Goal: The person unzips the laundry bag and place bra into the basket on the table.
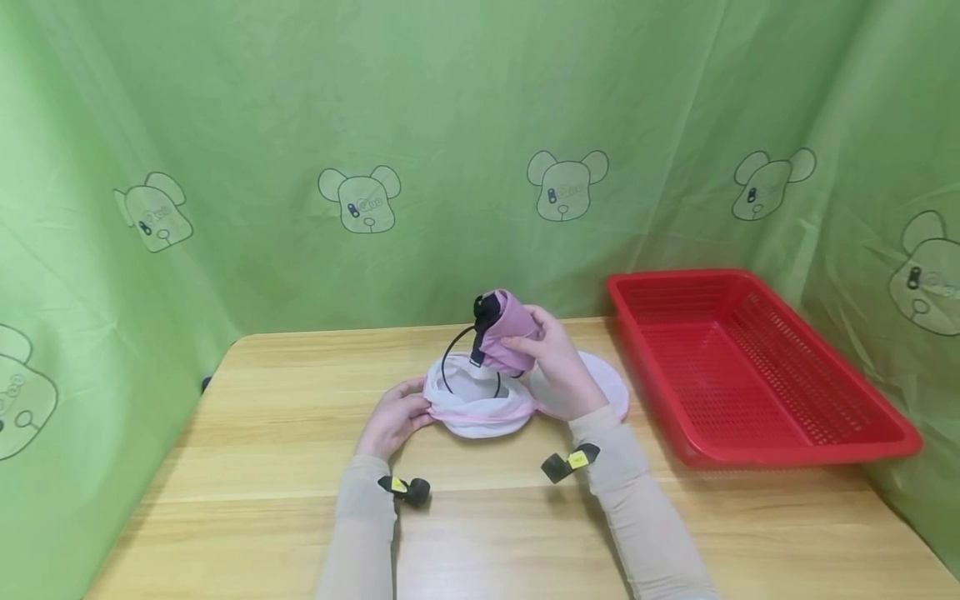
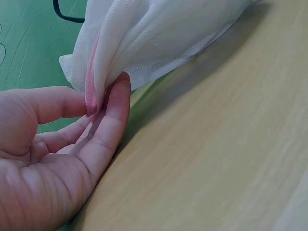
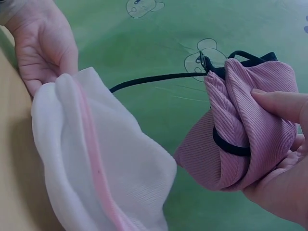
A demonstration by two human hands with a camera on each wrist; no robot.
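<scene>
A white mesh laundry bag (image 1: 483,425) with a pink zipper (image 2: 90,82) lies opened on the table. My left hand (image 1: 393,418) pinches its edge at the zipper, thumb on one side and fingers on the other. Above the bag's opening, my right hand (image 1: 562,373) grips a folded pink ribbed bra (image 1: 512,332) with black straps. One thin black strap (image 3: 154,78) loops down from the bra into the bag. The bag's round white flap (image 1: 606,379), edged in pink, spreads to the right, partly behind the right wrist.
A large red plastic basket (image 1: 795,457) stands on the right of the wooden table (image 1: 262,433). Green curtains (image 1: 465,83) printed with bear heads close in the back and both sides. Small black cameras sit on both wrists.
</scene>
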